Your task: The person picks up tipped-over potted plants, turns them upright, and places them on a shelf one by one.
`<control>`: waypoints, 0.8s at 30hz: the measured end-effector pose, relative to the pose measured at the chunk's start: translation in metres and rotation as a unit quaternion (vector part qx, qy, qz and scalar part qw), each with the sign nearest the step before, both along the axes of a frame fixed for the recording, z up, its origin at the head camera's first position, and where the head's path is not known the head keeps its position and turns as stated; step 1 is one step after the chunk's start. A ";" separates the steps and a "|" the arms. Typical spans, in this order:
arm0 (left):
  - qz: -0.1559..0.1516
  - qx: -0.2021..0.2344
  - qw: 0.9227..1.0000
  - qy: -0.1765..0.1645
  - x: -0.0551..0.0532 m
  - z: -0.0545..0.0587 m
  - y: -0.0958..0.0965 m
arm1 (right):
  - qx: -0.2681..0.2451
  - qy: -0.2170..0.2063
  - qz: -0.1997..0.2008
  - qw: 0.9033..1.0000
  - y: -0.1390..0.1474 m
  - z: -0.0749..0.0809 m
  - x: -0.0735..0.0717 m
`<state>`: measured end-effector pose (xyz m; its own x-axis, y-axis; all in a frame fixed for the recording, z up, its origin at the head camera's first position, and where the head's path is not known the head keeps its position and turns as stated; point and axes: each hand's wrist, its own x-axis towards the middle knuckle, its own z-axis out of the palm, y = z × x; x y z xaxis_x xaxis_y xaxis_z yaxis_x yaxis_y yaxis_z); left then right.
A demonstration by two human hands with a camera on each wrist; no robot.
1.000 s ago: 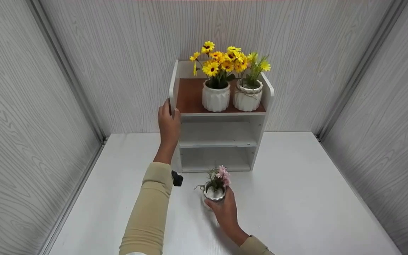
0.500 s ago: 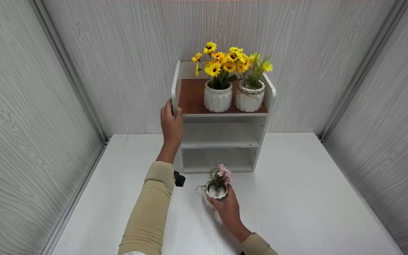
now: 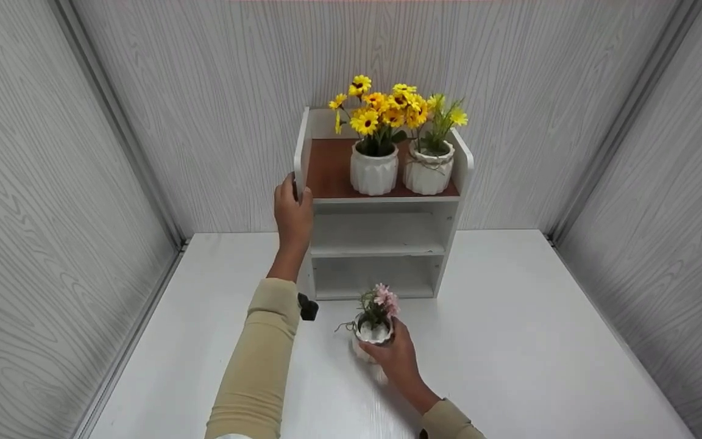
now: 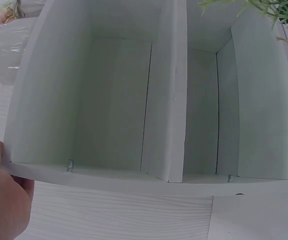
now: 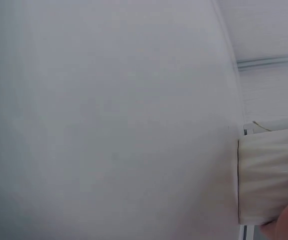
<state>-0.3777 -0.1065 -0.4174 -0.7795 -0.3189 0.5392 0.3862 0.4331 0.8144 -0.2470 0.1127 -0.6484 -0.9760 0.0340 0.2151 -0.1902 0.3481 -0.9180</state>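
Note:
My left hand grips the front edge of the left side panel of a small white shelf unit, near its brown top board. In the left wrist view, part of that hand shows at the unit's corner. Before the unit, my right hand holds a small white flowerpot by its side, thumb toward the front. Pink flowers and green sprigs rise from the pot. In the right wrist view, the ribbed pot has its base at or very near the tabletop; fingertips show at the edge.
On the unit's top board stand a white pot of yellow sunflowers and a twine-tied white pot with yellow-green flowers. White tabletop spreads to both sides. Pale wood-grain walls enclose the back and sides.
Both hands keep their holds. The head view has shifted slightly; the potted pink flowers stay nearly in place before the unit.

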 end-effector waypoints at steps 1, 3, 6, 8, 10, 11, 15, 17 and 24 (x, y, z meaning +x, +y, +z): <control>0.001 -0.001 1.000 0.002 0.000 0.000 0.000 | -0.002 -0.003 -0.002 1.000 0.001 0.000 0.000; 0.002 -0.005 1.000 0.002 -0.002 -0.001 -0.001 | -0.003 -0.008 -0.008 1.000 0.002 0.000 0.000; 0.002 -0.009 1.000 0.004 -0.002 -0.001 -0.001 | -0.002 -0.011 -0.016 1.000 0.004 0.001 -0.001; 0.000 -0.008 1.000 0.003 -0.003 -0.001 -0.001 | 0.001 -0.010 -0.020 1.000 0.006 0.004 -0.001; 0.000 -0.006 1.000 0.004 -0.002 0.000 -0.001 | 0.003 -0.003 -0.020 1.000 0.008 0.009 -0.001; -0.001 -0.005 1.000 0.004 -0.002 0.000 -0.001 | 0.005 0.003 -0.020 1.000 0.009 0.012 -0.001; -0.006 -0.004 1.000 0.002 -0.002 0.001 -0.002 | 0.008 0.029 -0.014 0.999 0.011 0.030 -0.001; -0.009 -0.006 1.000 -0.001 -0.002 0.002 -0.002 | 0.012 0.041 -0.011 0.999 0.011 0.041 -0.002; -0.013 -0.015 1.000 -0.007 -0.002 0.001 -0.003 | 0.037 0.067 0.003 0.997 0.009 0.086 -0.008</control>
